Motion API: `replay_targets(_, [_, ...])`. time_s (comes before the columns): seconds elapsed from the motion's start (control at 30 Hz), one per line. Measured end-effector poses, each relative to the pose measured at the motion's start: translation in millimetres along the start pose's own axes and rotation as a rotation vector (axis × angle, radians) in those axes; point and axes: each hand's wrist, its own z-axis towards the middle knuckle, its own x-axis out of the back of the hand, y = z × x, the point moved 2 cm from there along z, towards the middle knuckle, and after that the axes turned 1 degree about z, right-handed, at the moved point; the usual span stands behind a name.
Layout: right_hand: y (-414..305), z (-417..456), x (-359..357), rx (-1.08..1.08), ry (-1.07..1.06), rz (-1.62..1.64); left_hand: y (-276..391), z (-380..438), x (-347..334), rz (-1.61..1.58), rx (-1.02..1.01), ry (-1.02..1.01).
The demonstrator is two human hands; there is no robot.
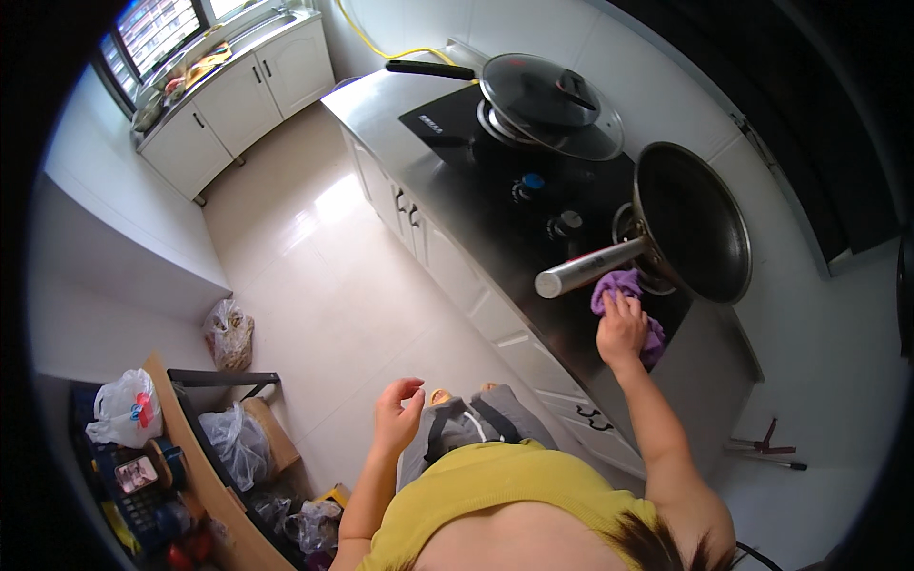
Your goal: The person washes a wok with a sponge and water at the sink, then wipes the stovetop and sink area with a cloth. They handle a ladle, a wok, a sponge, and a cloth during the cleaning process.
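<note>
My right hand (pixel 622 327) presses a purple cloth (pixel 653 341) onto the black gas cooktop (pixel 493 168), near its right end. Just above that hand, the metal handle (pixel 589 268) of a dark frying pan (pixel 692 221) sticks out toward me. The pan sits tilted over the right burner (pixel 627 227). At the left burner (pixel 500 125) is a second pan with a black handle (pixel 430 69) and a glass lid (pixel 550 107). My left hand (pixel 398 414) hangs in front of my body, away from the counter, holding nothing, its fingers loosely curled and apart.
Two control knobs (pixel 532 183) stand up from the cooktop. A yellow gas hose (pixel 389 54) runs behind the counter. At lower left, a wooden-topped shelf (pixel 207 492) holds plastic bags (pixel 127 410); another bag (pixel 230 335) lies on the floor. White cabinets with a sink (pixel 268 32) stand at the far end.
</note>
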Motion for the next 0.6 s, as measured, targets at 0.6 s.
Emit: replay_targets(0.6, [-134.1,19.4,-83.3,-0.023,-0.135,0.203,-40.9,28.2,92.7,-0.044,0.154,0.182])
